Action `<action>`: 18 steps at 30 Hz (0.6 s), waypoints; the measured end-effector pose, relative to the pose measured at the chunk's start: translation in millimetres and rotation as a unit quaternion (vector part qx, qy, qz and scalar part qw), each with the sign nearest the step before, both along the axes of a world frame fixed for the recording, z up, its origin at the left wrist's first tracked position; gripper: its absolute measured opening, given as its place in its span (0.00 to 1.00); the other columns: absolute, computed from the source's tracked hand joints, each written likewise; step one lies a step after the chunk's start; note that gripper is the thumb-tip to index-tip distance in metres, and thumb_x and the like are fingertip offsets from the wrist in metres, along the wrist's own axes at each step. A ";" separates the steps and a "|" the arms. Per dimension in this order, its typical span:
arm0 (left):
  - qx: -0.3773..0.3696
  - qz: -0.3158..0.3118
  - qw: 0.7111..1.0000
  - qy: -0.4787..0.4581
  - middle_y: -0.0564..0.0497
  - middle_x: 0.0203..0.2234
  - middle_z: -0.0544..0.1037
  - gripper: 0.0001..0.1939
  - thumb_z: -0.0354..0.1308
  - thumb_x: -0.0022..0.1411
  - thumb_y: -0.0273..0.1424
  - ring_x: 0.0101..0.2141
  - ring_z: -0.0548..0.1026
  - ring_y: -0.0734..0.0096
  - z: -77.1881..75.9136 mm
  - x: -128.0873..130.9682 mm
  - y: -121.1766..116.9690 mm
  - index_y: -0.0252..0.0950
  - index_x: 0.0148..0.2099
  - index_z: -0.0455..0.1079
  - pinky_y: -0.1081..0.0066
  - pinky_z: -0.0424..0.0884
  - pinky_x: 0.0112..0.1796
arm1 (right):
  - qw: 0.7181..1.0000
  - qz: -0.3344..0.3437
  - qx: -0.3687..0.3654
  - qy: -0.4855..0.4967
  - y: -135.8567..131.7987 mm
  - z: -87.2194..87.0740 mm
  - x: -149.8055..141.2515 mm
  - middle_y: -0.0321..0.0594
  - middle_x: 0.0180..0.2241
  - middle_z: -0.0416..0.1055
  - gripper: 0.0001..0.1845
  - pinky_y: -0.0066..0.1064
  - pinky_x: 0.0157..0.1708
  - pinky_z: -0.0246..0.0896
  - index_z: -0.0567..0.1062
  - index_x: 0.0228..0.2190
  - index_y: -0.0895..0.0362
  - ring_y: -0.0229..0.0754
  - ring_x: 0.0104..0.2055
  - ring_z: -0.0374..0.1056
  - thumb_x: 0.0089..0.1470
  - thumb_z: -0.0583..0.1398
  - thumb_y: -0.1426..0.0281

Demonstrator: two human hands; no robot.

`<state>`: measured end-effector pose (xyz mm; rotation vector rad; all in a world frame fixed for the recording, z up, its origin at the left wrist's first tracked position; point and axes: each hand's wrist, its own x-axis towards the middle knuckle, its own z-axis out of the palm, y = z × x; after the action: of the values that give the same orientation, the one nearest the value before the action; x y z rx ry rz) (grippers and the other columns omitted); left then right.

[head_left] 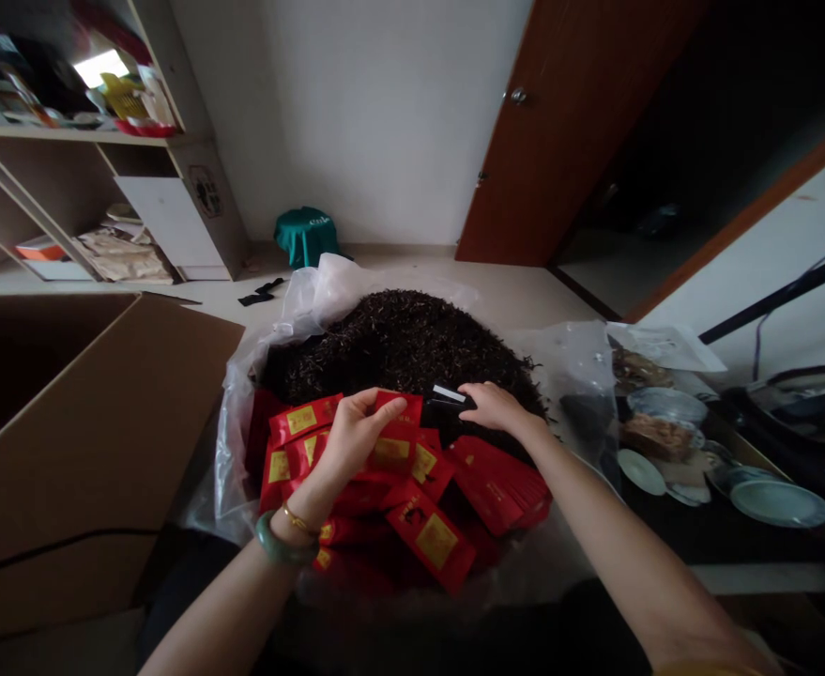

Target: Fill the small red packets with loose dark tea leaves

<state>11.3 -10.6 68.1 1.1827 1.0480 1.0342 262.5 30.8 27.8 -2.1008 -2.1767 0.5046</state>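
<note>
A red packet (397, 406) with gold print is pinched between the thumb and fingers of my left hand (351, 432), over the pile of packets. My right hand (489, 407) is closed on a small black stapler-like tool (449, 398) with a pale strip on top, just right of that packet's edge. Several red packets (435, 542) lie loosely below my hands, and a fanned stack of red packets (500, 488) rests to the right. Behind them rises a heap of dark loose tea leaves (412, 329) inside a clear plastic bag (233, 451).
An open cardboard box (173, 394) stands at the left, with a black cable across it. To the right, a low table holds bowls and a pale lid (779, 498). A teal covered item (306, 237) sits by the wall, near the brown door (553, 141).
</note>
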 end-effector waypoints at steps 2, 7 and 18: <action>-0.016 0.008 1.000 -0.008 0.55 0.18 0.69 0.25 0.64 0.44 0.52 0.21 0.63 0.77 -0.2 0.8 -0.6 0.33 0.25 0.69 0.76 0.61 0.22 | 1.000 -0.002 0.015 0.009 -2.1 5.1 -6.9 0.48 0.46 0.76 0.19 0.38 0.50 0.64 0.77 0.45 0.56 0.50 0.51 0.71 0.48 0.64 0.73; -0.002 0.012 1.000 -0.010 0.56 0.17 0.67 0.28 0.63 0.42 0.56 0.21 0.61 0.78 -2.0 5.4 -2.9 0.33 0.25 0.69 0.77 0.58 0.22 | 0.946 0.079 0.089 0.303 -25.5 39.4 -50.7 0.41 0.40 0.78 0.21 0.30 0.38 0.68 0.74 0.48 0.56 0.41 0.40 0.74 0.57 0.57 0.57; -0.026 -0.108 0.992 0.055 0.56 0.16 0.65 0.27 0.57 0.48 0.56 0.19 0.61 0.76 10.4 -3.3 -5.0 0.35 0.23 0.65 0.75 0.58 0.21 | 0.917 0.065 0.045 0.391 -44.2 63.0 -62.8 0.38 0.28 0.78 0.20 0.28 0.31 0.67 0.79 0.30 0.57 0.39 0.30 0.72 0.55 0.58 0.54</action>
<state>8.0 -15.6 78.5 1.2919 1.0001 0.7764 199.8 -13.4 90.8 -1.3480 -1.7959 1.0161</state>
